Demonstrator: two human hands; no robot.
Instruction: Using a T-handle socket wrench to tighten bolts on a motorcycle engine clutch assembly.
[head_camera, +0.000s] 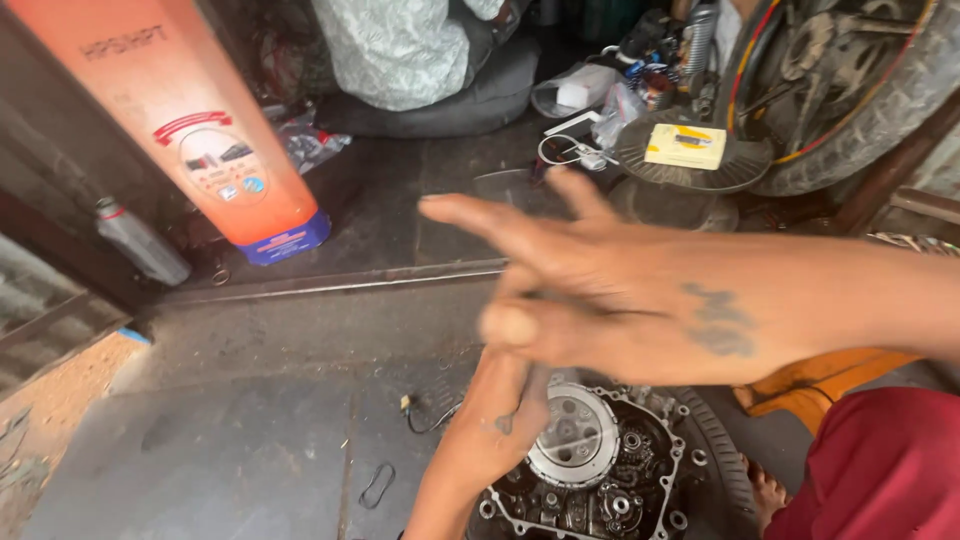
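Right hand (600, 290), fingers spread, hovers above engine (600, 480) on grimy workshop floor (250, 440).

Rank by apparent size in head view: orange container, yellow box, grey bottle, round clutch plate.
1. orange container, by far the largest.
2. round clutch plate, though it sits closer to the camera.
3. grey bottle.
4. yellow box.
The last two look close; the order is unsure.

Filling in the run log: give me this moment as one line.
right hand: raised, fingers spread, holding nothing | left hand: resting on open engine case, beside round clutch
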